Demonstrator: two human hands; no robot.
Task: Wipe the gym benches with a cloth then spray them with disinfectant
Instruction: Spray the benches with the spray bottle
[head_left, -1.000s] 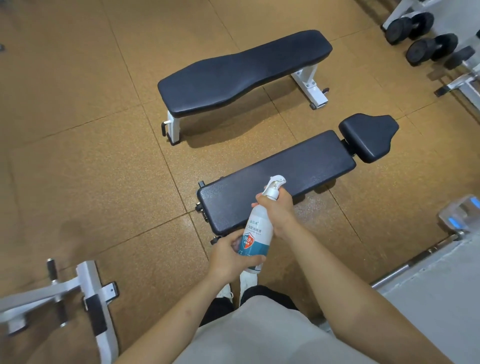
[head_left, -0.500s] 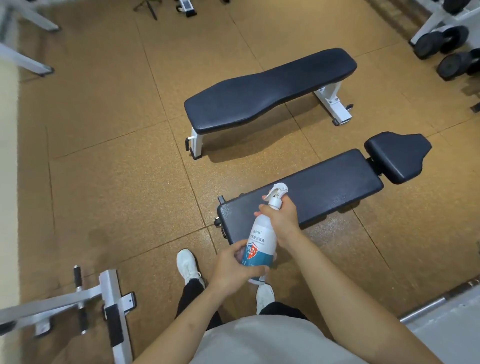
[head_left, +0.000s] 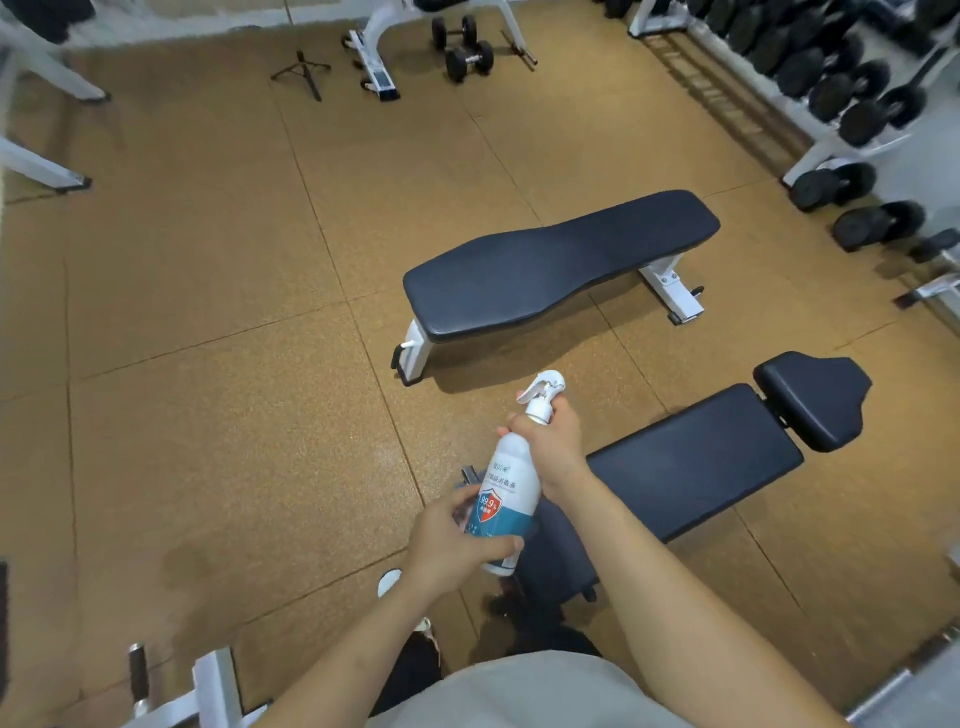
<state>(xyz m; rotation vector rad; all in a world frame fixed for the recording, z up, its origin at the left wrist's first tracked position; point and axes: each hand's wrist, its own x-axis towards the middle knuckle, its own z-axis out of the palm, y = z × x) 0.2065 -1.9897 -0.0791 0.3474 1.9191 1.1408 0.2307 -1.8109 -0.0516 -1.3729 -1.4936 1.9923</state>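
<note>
At the lower centre of the frame I see my left hand (head_left: 449, 545), its fingers and thumb curled round the bottom of the white disinfectant spray bottle (head_left: 506, 486). Just right of it, my right hand (head_left: 553, 447) grips the bottle neck under the trigger head. The bottle is tilted above the near end of the adjustable bench (head_left: 696, 462). Higher up, the flat bench (head_left: 561, 265) stands apart on the brown floor (head_left: 208, 312). Dumbbells (head_left: 862, 122) fill the upper right.
</note>
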